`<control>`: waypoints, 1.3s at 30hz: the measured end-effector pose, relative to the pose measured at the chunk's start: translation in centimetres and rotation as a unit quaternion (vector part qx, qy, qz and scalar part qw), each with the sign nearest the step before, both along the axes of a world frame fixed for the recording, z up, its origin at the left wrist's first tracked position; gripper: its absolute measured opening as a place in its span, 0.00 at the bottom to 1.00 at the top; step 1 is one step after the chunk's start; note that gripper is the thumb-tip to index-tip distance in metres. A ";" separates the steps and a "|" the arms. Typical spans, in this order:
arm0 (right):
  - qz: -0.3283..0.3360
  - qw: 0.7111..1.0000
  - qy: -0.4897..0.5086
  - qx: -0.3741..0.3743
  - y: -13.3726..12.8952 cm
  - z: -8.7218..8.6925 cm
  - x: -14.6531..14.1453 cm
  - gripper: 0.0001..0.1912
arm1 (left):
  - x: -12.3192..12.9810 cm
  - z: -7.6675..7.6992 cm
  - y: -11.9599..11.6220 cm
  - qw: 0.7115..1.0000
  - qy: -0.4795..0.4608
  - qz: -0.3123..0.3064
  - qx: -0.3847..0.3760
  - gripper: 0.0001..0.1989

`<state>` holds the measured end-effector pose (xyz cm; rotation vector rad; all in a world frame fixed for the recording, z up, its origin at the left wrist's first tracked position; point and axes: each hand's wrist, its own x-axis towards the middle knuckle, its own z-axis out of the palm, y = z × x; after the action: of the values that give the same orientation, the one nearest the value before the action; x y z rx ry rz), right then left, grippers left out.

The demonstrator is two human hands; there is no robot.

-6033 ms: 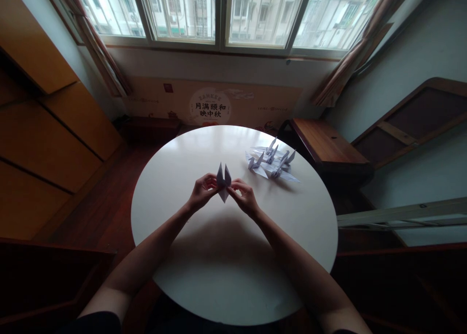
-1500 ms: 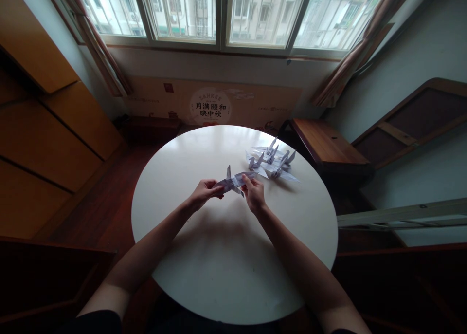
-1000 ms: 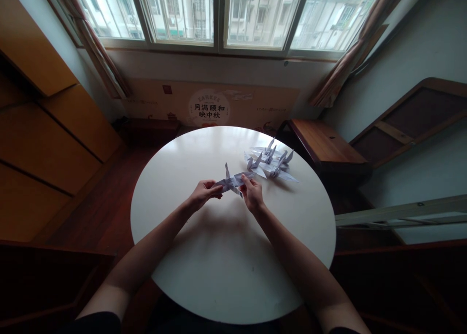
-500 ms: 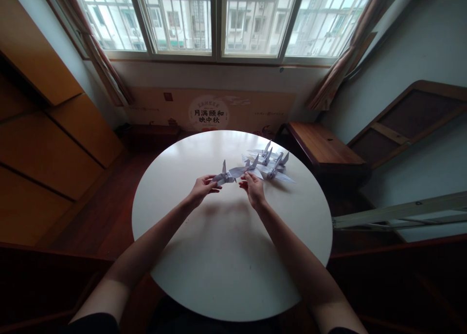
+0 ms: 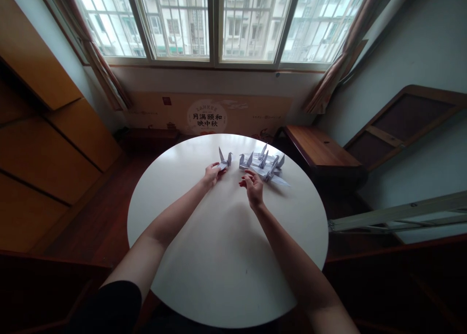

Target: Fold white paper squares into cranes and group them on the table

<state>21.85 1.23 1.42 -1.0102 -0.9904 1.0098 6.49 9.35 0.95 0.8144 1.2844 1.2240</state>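
Note:
Near the back of the round white table [image 5: 219, 246], my left hand [image 5: 213, 174] holds a folded paper crane [image 5: 225, 163] by its near side, fingers closed on it. Just to the right, a second paper crane [image 5: 245, 162] sits upright, facing the first with a small gap between them. My right hand [image 5: 253, 184] is right below this second crane, fingers curled; whether they touch its wing is too small to tell. Several more paper cranes [image 5: 273, 168] stand bunched together at the back right, beyond my right hand.
A wooden bench [image 5: 319, 146] stands behind the table on the right. Orange-brown cabinets [image 5: 76, 134] line the left side. A pale metal rail [image 5: 386, 217] reaches the table's right edge. Barred windows [image 5: 215, 27] are ahead.
The two cranes, overlapping between my hands before, are now apart and upright. My left hand has moved forward and right with its crane. The second crane is farther back, past my right fingers.

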 end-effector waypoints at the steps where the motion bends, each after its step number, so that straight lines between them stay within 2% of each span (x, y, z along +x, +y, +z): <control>1: 0.002 1.000 0.001 -0.002 0.1 0.0 0.0 0.20 | 0.6 0.1 0.3 1.000 0.018 -0.010 0.001 0.26; 4: 0.007 1.000 -0.001 -0.003 0.2 -0.1 0.1 0.20 | 1.8 0.6 1.0 0.995 0.087 -0.050 0.005 0.25; 7: 0.002 0.999 -0.033 0.010 0.4 -0.2 0.4 0.19 | 1.8 1.4 0.8 0.982 0.175 -0.067 0.039 0.29; 11: -0.012 0.986 -0.161 0.039 0.4 -0.8 0.9 0.15 | -0.5 2.3 -1.3 0.953 0.276 -0.078 0.099 0.31; 13: -0.018 0.959 -0.280 0.052 0.1 -1.2 1.1 0.15 | -2.5 2.2 -3.4 0.934 0.322 -0.100 0.121 0.30; 15: -0.023 0.903 -0.422 0.070 -0.2 -1.5 1.2 0.16 | -4.8 1.9 -6.0 0.845 0.489 -0.156 0.151 0.29; 17: -0.036 0.843 -0.532 0.071 -0.6 -1.8 1.1 0.16 | -7.2 1.3 -8.5 0.768 0.595 -0.180 0.154 0.33; 19: -0.043 0.799 -0.597 0.056 -0.9 -1.9 0.9 0.19 | -9.3 0.6 -10.7 0.718 0.651 -0.187 0.160 0.36; 21: -0.038 0.767 -0.640 0.032 -1.0 -2.0 0.5 0.25 | -10.8 0.0 -12.2 0.693 0.679 -0.192 0.149 0.38; 24: -0.008 0.729 -0.684 -0.013 -1.0 -2.2 0.1 0.34 | -12.0 -1.0 -13.3 0.673 0.697 -0.207 0.137 0.38; 28: 0.043 0.697 -0.713 -0.062 -0.6 -2.5 -0.1 0.40 | -11.9 -1.9 -13.6 0.659 0.709 -0.205 0.144 0.36; 32: 0.078 0.680 -0.724 -0.080 -0.3 -2.6 -0.3 0.42 | -11.7 -2.0 -13.6 0.663 0.706 -0.197 0.154 0.35; 39: 0.085 0.663 -0.738 -0.087 -0.2 -2.5 -0.4 0.42 | -11.8 -2.2 -13.6 0.661 0.707 -0.193 0.160 0.35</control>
<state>21.42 0.99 -1.06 -1.9756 -2.3562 0.1836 -5.28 -4.29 -1.21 2.4385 1.8690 0.2400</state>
